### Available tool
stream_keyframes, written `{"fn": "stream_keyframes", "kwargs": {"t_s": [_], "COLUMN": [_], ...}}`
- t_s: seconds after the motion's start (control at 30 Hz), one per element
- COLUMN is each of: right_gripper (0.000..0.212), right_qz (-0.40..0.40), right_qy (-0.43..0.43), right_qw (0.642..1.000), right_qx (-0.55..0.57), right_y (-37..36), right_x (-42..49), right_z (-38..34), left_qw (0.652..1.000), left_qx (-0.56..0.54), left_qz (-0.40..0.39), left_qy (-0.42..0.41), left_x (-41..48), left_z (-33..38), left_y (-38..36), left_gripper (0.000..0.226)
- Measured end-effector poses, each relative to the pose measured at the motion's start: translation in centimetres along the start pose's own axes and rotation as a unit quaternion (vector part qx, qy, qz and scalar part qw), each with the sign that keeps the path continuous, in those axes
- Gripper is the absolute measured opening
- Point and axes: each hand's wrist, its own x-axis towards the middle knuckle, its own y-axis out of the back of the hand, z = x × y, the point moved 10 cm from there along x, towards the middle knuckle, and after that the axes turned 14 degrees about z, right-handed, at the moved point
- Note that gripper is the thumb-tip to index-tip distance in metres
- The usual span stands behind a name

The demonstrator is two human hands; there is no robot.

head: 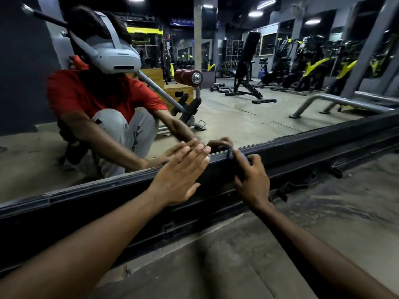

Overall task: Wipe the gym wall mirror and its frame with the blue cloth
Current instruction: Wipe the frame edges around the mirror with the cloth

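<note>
The wall mirror (pixel 248 108) fills the upper half of the head view and reflects a crouching person and the gym. Its dark bottom frame (pixel 313 145) runs diagonally from lower left to upper right. My left hand (pixel 179 175) lies flat with straight fingers, fingertips touching the glass just above the frame. My right hand (pixel 251 175) grips the bunched blue cloth (pixel 240 155) and presses it on the frame's top edge. Most of the cloth is hidden under the fingers.
Below the frame a dark metal rail with brackets (pixel 302 180) runs along the wall base. A dusty concrete floor (pixel 302 229) lies beneath my arms. Benches and exercise machines appear only as reflections.
</note>
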Motion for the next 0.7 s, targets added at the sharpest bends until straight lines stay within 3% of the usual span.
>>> {"fn": "stream_keyframes", "kwargs": {"t_s": [0.1, 0.2, 0.3, 0.4, 0.47, 0.53, 0.63, 0.7], "right_gripper": [0.076, 0.075, 0.085, 0.075, 0.075, 0.083, 0.072, 0.074], "right_qz": [-0.024, -0.009, -0.013, 0.002, -0.013, -0.038, -0.05, -0.015], "right_qy": [0.105, 0.091, -0.02, -0.145, -0.111, -0.013, 0.123, 0.127], "right_qw": [0.994, 0.994, 0.995, 0.984, 0.991, 0.998, 0.989, 0.987], "right_qx": [-0.01, -0.056, -0.099, -0.105, -0.072, -0.039, -0.057, -0.092], "right_y": [-0.7, -0.8, -0.4, 0.7, 0.5, 0.1, 0.1, 0.8], "right_x": [-1.4, -1.4, 0.0, 1.4, 2.1, 2.1, 1.4, 2.5], "right_z": [-2.8, -1.9, 2.7, 7.0, 6.0, 3.6, 1.9, 4.3], "left_qw": [1.0, 1.0, 1.0, 0.999, 0.999, 0.998, 0.998, 0.999], "left_qx": [0.0, -0.007, -0.025, -0.034, -0.039, -0.045, -0.045, -0.021], "left_qz": [-0.002, 0.004, 0.007, 0.015, 0.015, 0.017, 0.012, 0.011], "left_qy": [0.006, 0.003, 0.011, 0.024, 0.026, 0.031, 0.052, 0.041], "left_x": [0.8, 0.4, 0.7, 2.1, 3.9, 6.1, 7.4, 6.7], "left_z": [0.6, 0.9, 0.9, 1.6, 2.4, 3.4, 3.7, 4.0], "left_y": [-1.4, -1.8, -1.7, -1.4, -1.6, -2.1, -3.1, -3.4], "left_gripper": [0.089, 0.09, 0.089, 0.087, 0.087, 0.088, 0.089, 0.09]}}
